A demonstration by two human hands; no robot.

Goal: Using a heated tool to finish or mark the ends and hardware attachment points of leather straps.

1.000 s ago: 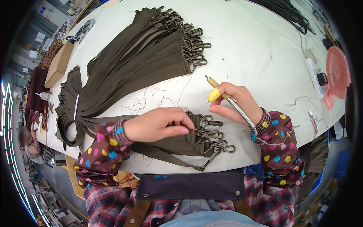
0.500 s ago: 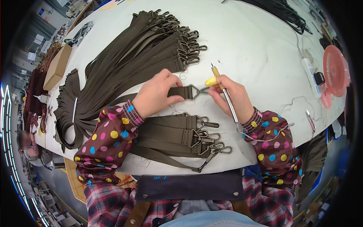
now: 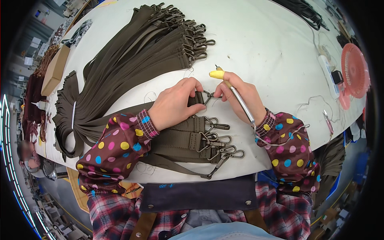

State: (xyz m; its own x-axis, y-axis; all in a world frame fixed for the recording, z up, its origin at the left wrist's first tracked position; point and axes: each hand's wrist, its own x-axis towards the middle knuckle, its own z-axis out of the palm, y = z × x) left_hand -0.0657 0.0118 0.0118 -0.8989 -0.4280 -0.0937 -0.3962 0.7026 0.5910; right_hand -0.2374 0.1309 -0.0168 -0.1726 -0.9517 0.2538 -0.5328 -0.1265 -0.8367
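My left hand (image 3: 178, 102) is closed on the stitched end of an olive strap (image 3: 196, 97), whose metal hook (image 3: 209, 97) lies between my hands. My right hand (image 3: 240, 98) holds a corded silver-and-brass pen-like tool (image 3: 239, 99) pointing away from me, its fingers at the hook. A yellow wrap (image 3: 216, 74) covers one of those fingers. Below my hands lie several straps with hooks (image 3: 224, 150). Above them a large fanned bundle of straps (image 3: 116, 64), tied with a pale band (image 3: 73, 115), ends in many clips (image 3: 194, 40).
The white table (image 3: 280, 60) holds a cardboard box (image 3: 55, 70) at left, a white glue bottle (image 3: 40, 105), and, at right, a pink fan-like object (image 3: 352, 70), white power strip (image 3: 330, 74), small snips (image 3: 328, 122) and dark cords (image 3: 304, 14). A co-worker (image 3: 32, 158) sits at far left.
My left hand rose from the lower straps to take a single strap's end, then shifted right along it toward the hook. My right hand's fingers came onto that hook, still holding the tool.
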